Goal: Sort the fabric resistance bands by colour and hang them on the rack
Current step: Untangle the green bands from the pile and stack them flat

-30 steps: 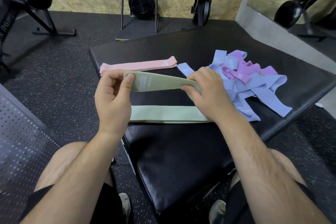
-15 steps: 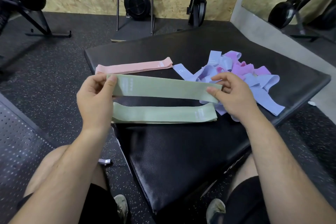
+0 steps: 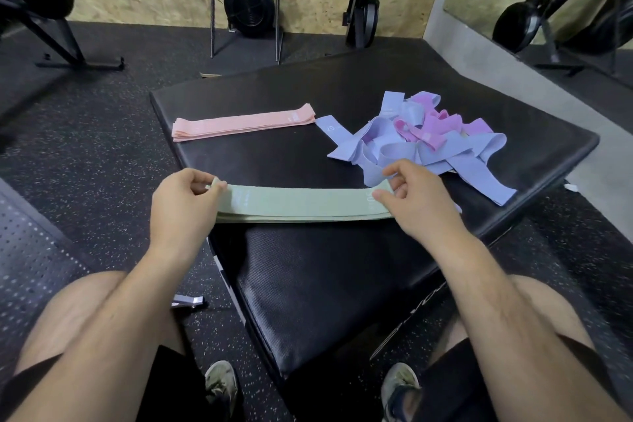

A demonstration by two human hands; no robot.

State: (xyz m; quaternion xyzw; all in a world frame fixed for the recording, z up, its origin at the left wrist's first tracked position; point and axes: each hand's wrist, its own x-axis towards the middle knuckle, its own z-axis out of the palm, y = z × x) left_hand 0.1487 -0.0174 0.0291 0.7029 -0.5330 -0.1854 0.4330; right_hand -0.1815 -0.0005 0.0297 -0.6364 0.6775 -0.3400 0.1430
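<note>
The green band (image 3: 301,199) is stretched flat between the 2 hands and rests on the green stack (image 3: 301,218), at the near edge of the pad (image 3: 274,154). Its left end is pinched by the left hand (image 3: 185,205) between thumb and fingers; its right end is pinched by the right hand (image 3: 418,202). The hands are held well apart, 1 at each end.

The step in hand is judged to be squaring this band on its stack. It is best done with the ends lined up over the layers beneath and the long edges matched before the pinch is let go, so that nothing is left skewed or overhanging.

Little margin is offered near the hands: the stack's near edge lies right along the pad's edge, and its left end is just beside the pad's side edge, with the floor (image 3: 102,154) under the left hand. A slip off the front is judged possible. Beyond the hands, bare pad lies open up to the pink stack (image 3: 243,123). Just beyond the right hand, the unsorted pile (image 3: 455,158) of blue and purple bands is touching or nearly touching it. No rack is recognised in view.
</note>
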